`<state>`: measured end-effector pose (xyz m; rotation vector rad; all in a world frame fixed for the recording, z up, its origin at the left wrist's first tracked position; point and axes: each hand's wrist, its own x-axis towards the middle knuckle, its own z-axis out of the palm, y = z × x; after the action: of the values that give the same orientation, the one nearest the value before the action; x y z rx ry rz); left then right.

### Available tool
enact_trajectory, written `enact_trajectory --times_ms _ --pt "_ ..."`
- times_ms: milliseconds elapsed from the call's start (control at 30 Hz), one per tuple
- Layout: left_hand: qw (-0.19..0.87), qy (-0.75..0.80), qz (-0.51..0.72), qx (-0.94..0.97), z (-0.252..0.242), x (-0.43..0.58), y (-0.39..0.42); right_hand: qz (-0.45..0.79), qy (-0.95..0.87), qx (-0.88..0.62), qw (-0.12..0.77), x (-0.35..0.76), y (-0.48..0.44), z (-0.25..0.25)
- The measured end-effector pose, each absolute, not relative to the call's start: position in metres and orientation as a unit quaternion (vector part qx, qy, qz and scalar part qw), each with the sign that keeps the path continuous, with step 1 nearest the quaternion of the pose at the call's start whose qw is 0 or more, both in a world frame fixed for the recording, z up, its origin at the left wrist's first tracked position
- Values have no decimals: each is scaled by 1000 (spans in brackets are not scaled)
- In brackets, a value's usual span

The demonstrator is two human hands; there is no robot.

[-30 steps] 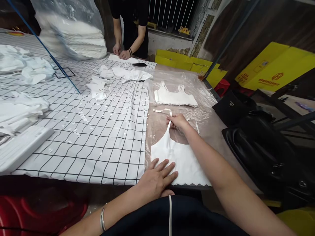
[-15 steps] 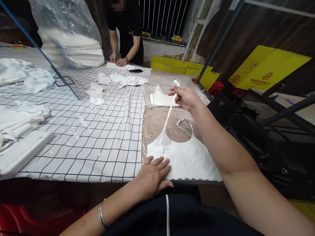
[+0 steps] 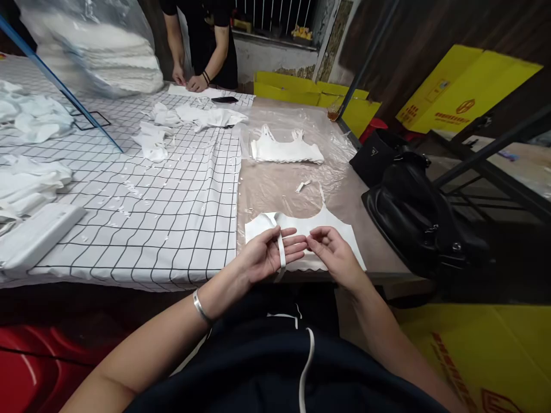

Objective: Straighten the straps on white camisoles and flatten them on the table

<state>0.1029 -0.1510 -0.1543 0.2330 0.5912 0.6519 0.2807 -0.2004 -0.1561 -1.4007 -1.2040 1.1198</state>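
A white bra lies on clear plastic at the table's near edge, its scalloped hem toward me. One of its straps runs over the palm of my left hand, held under the thumb, while the other fingers are stretched out palm up. My right hand is beside the left fingertips, above the bra, with thumb and forefinger pinched together. Whatever is in that pinch is too small to make out. Beyond the bra lies a short white strap piece.
Folded white bras lie farther back on the plastic. Loose white garments and scraps are on the checked cloth. A co-worker's hands handle white fabric at the far edge. A black bag stands on the right.
My right hand has come down from the raised strap to near my left fingers. My left hand has turned from flat on the bra to palm up, holding the strap. The view has shifted.
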Motion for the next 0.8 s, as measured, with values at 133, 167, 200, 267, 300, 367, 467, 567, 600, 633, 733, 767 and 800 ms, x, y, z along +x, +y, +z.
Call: enact_trajectory --times_ms 133,167,200,267,300,367,467,567,600,633,733,767,800 --pt "882 298 342 131 -144 105 -140 654 -384 -471 451 261 -193 -161" --pt "879 302 344 137 -142 106 -135 685 -374 -446 439 255 -193 -161" --pt "877 304 343 145 -139 106 -129 710 -370 -426 421 250 -193 -161" --pt "876 299 341 165 -136 107 -115 740 -375 -410 379 243 -193 -161" --pt "874 297 343 174 -135 108 -107 743 -381 -411 365 241 -194 -161" --pt "868 298 350 186 -135 109 -90 743 -385 -418 352 241 -194 -161" --pt "856 322 359 186 -137 110 -67 760 -359 -423 340 246 -194 -162" --pt "848 342 359 186 -139 112 -53 782 -332 -419 321 252 -192 -162" --pt "847 346 359 186 -140 112 -49 785 -329 -419 317 254 -191 -161" --pt "845 349 360 187 -140 113 -46 787 -328 -419 311 256 -190 -161" --pt "836 358 367 198 -142 114 -38 781 -340 -431 297 261 -183 -160" --pt "831 361 370 206 -142 115 -35 773 -350 -439 295 262 -180 -159" --pt "825 367 372 214 -143 115 -32 761 -362 -449 298 263 -176 -158"
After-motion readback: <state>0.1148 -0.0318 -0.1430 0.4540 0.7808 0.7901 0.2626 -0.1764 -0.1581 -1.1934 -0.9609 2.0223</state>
